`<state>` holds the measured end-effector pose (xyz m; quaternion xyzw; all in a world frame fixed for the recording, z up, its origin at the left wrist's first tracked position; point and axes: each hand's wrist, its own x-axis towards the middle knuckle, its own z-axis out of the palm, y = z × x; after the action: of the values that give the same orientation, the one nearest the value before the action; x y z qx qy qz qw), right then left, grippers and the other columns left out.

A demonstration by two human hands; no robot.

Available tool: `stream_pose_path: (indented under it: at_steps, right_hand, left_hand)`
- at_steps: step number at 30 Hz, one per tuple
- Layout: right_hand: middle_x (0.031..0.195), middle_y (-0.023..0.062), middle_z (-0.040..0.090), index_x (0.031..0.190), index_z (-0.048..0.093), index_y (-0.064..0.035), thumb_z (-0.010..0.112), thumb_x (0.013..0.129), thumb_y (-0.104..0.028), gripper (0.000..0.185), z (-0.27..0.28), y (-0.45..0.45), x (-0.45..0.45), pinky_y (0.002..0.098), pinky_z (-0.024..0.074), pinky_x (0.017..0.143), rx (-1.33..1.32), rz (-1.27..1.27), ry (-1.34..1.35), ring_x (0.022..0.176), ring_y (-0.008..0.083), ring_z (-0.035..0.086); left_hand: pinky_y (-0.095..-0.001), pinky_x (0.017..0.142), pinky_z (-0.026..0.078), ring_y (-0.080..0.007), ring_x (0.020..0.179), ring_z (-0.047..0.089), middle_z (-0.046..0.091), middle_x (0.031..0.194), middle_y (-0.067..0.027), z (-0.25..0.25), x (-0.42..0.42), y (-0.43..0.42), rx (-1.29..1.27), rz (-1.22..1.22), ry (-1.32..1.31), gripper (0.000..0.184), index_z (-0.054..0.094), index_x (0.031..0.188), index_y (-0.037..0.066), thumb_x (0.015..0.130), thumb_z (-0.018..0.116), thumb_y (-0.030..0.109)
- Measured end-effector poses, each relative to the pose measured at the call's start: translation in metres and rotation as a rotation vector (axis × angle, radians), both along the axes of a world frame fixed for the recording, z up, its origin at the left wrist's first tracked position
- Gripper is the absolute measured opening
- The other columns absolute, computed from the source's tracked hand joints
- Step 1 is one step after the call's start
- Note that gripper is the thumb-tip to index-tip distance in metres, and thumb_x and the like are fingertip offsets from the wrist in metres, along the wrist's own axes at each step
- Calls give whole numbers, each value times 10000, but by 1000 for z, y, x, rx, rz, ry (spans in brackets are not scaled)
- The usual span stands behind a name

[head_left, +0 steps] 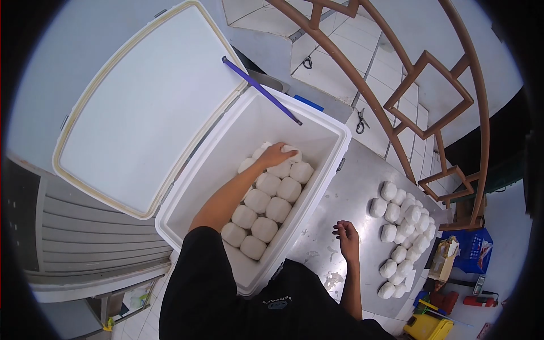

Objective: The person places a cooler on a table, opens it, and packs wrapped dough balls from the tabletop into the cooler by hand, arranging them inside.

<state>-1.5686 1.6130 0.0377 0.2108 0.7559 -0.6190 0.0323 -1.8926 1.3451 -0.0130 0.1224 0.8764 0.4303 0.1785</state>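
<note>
Inside the white cool box (pixel 195 192), smooth white rounded lumps (pixel 264 229) that look like peeled coconuts are packed in rows. My left hand (pixel 276 154) reaches deep into the box, its fingers curled round one white lump (pixel 293 153) at the far end of the rows. Over the metal table (pixel 326 209), my right hand (pixel 347 233) hovers with loosely bent fingers and nothing visible in it. Further right on that table lies a pile of similar white lumps (pixel 407 226), some stacked on others.
The box lid (pixel 136 107) stands open on the left, with a purple strap (pixel 260 89) running to the box wall. Brown metal railing (pixel 362 79) rises beyond the table. Scissors (pixel 361 122) lie on the tiled ledge. A blue crate (pixel 475 249) and yellow bin (pixel 428 327) stand at right.
</note>
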Motion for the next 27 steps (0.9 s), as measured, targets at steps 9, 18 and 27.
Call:
stream_pose_path:
  at_steps: [9,18,27]
  right_hand:
    - [956,126,687,1157,603,-3,623,949,-230,308,-34,62,-13,327,514,743,419,29,110,848,208,652]
    - [1470,232,354,1402,445,-80,702,773,-448,773,-118,190,-38,581,342,1052,1193,-311,-425,1328,469,342]
    - [1468,149,355,1425,423,-234,701,791,-454,727,-85,159,-70,592,417,973,1214,-189,-417,1287,454,394]
  left_hand:
    - [-465,973,454,-352,1179,573,576,1302,-210,12,-5,62,-634,-38,-63,795,537,1290,-8,788,681,593]
    - [-456,1041,398,-382,1237,528,537,1326,-284,17,-4,17,-322,-61,-57,839,459,1335,-85,860,599,592]
    - [-450,1015,421,-405,1208,532,546,1313,-260,-7,29,17,-170,14,220,674,463,1339,-51,959,500,504]
